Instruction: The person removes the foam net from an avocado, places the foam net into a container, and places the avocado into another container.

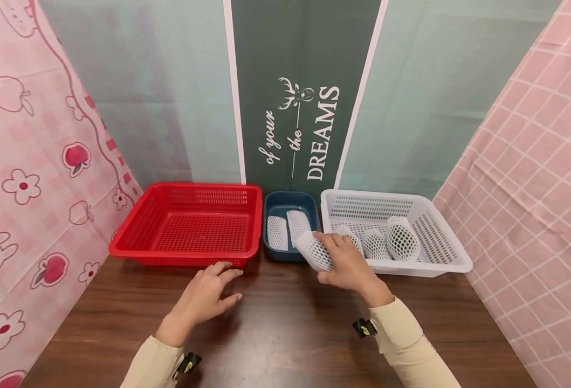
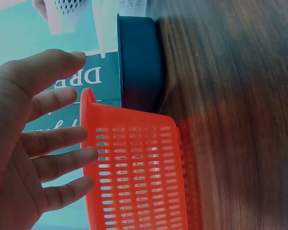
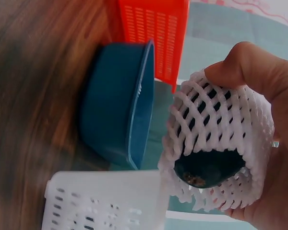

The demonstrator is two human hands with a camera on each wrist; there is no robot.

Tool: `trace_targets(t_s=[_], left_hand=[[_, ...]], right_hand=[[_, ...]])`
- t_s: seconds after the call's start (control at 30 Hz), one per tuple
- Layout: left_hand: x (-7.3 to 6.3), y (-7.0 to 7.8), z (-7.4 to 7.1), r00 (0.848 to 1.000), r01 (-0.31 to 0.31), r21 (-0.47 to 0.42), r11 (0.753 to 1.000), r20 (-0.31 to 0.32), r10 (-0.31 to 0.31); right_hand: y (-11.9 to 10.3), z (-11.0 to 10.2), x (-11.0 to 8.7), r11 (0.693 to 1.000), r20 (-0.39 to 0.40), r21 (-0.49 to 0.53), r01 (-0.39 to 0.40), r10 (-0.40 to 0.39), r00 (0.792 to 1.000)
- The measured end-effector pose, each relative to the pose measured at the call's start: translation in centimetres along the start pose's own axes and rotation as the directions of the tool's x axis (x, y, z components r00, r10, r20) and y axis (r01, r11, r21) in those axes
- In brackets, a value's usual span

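My right hand (image 1: 347, 264) grips a dark green fruit in a white foam net (image 1: 316, 251), above the front right edge of the small blue basin (image 1: 268, 249). Up close in the right wrist view, the fruit's dark end (image 3: 211, 167) with a brownish spot shows through the net's mouth. Two white foam nets, one of them a sleeve (image 1: 277, 233) on the left, lie in the basin. My left hand (image 1: 203, 295) holds nothing, its fingers spread and loosely bent, near the front wall of the red basket (image 1: 188, 261). In the left wrist view its palm and fingers (image 2: 53, 141) show beside the basket's rim.
On the right, a white basket (image 1: 440, 267) holds more green fruits in foam nets, such as the upright netted fruit (image 1: 404, 241). The three containers stand in a row on a brown wooden table (image 1: 285, 334), with a printed curtain (image 1: 309, 48) behind and pink cloths at both sides.
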State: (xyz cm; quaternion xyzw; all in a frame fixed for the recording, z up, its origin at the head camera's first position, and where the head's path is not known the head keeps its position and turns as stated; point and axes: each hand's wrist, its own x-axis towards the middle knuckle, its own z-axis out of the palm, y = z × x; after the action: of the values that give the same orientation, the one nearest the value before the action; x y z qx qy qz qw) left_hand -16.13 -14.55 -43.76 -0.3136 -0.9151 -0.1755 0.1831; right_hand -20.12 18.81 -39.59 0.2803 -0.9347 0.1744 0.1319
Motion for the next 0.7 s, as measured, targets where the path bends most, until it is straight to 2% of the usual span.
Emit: trace_targets(t_s=[0.17, 0.47, 0.7], left_hand=[[-0.3, -0.1, 0.0, 1.0, -0.008, -0.007, 1.0, -0.014, 0.008], [-1.3, -1.2, 0.6, 0.997, 0.06, -0.004, 0.998, 0.057, -0.059], [-1.9, -1.9, 0.9, 0.988, 0.107, 0.007, 0.994, 0.108, -0.107]], right_hand=[[-0.3, 1.0, 0.1, 0.997, 0.03, 0.059, 0.053, -0.055, 0.998], [-0.8, 2.8, 0.0, 0.987, 0.029, 0.089, 0.132, -0.135, 0.99], [-1.1, 4.3, -0.1, 0.984, 0.036, 0.058, 0.17, -0.172, 0.984]])
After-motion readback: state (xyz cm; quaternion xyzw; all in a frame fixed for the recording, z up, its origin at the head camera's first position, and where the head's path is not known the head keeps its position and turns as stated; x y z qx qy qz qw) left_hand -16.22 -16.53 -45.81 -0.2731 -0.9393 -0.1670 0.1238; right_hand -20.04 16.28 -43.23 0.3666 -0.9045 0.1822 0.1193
